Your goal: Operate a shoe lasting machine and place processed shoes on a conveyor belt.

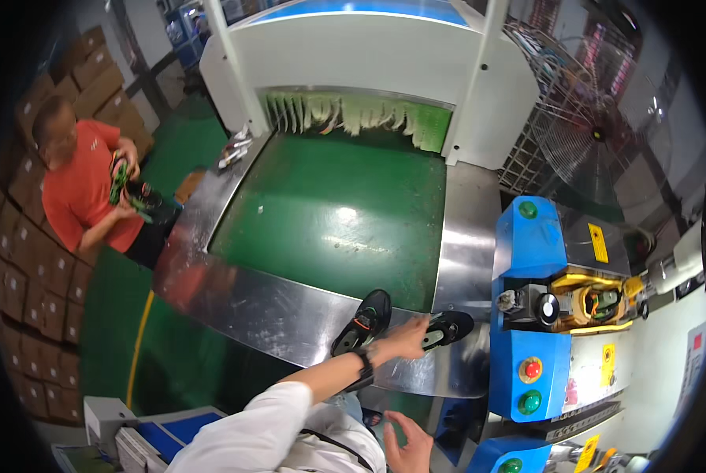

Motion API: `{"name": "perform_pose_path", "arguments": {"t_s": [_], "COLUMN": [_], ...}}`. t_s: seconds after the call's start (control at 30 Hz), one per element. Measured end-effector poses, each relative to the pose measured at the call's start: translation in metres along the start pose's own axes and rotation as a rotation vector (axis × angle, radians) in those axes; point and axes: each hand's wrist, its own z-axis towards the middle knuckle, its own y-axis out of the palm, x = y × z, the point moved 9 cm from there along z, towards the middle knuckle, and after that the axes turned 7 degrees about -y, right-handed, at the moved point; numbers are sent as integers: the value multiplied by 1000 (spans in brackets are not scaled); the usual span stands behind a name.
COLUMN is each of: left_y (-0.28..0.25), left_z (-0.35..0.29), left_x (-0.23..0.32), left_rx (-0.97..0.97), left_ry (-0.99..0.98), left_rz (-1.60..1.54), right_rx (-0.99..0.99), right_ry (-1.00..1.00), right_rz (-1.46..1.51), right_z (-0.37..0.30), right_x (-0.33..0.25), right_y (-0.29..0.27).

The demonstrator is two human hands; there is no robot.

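Note:
Two black shoes lie on the steel apron at the near end of a green conveyor belt. My left hand, on an arm with a white sleeve and a dark wristwatch, reaches forward and grips the right-hand black shoe at its near end. The other black shoe, which has orange accents, rests just left of that wrist, sole partly up. My right hand hovers low near my body, fingers spread, holding nothing.
A white tunnel machine with a green strip curtain closes the belt's far end. A blue machine with red and green buttons stands right, a wire-guarded fan behind it. At left, a person in an orange shirt handles a shoe beside stacked cardboard boxes.

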Motion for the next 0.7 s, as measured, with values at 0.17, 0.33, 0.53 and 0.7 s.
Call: {"name": "perform_pose_path", "arguments": {"t_s": [0.17, 0.33, 0.53, 0.7], "left_y": [12, -44, -175, -222], "left_z": [13, -58, -144, -180], "left_x": [1, 18, -24, -3], "left_rx": [63, -633, -312, -131], "left_ry": [37, -298, 29, 309], "left_rz": [-340, -1312, -814, -788], "right_rx": [234, 345, 332, 163], "right_ry": [159, 332, 466, 224], "right_rz": [-41, 11, 1000, 912], "right_z": [-15, 10, 121, 153], "right_x": [67, 83, 70, 37], "right_y": [7, 26, 101, 139]}}
